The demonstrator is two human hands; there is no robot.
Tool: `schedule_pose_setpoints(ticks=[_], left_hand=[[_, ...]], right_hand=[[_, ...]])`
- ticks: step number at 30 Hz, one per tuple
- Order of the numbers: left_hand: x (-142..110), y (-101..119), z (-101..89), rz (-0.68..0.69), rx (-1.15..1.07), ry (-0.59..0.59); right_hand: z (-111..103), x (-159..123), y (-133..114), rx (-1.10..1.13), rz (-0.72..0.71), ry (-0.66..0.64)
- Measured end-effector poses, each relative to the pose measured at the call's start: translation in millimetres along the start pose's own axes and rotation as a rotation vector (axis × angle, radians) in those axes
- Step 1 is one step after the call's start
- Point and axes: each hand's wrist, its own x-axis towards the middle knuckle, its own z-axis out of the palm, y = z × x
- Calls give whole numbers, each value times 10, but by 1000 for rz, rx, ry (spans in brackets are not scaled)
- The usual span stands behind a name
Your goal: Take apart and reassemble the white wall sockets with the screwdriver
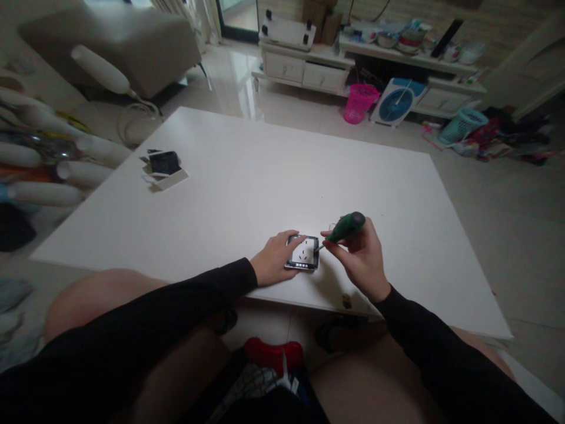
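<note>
A white wall socket (303, 254) in a dark frame lies near the front edge of the white table (229, 176). My left hand (276, 259) rests on its left side, fingers curled over the frame, holding it down. My right hand (361, 259) is closed round a green-handled screwdriver (346, 227), whose tip points down-left onto the socket's right edge. Both arms wear black sleeves.
A second dark socket part on a small white box (165, 168) sits at the table's far left. On the floor beyond are a pink basket (359, 101), a blue fan (397, 103) and a white low cabinet (304, 68). A grey sofa (132, 41) stands back left.
</note>
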Motion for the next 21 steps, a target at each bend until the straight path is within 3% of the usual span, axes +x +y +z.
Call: schedule_pose_setpoints(ticks=[5,11,21], left_hand=[[-1,-4,5,2,5,6],[4,1,2,2,-4,8],[-2,-16,19,12,10,12]], right_hand=[[18,-13,-74,-3,-31,-55],[19,2,-36,1,-20,12],[18,-9,-58,-15,-40,-17]])
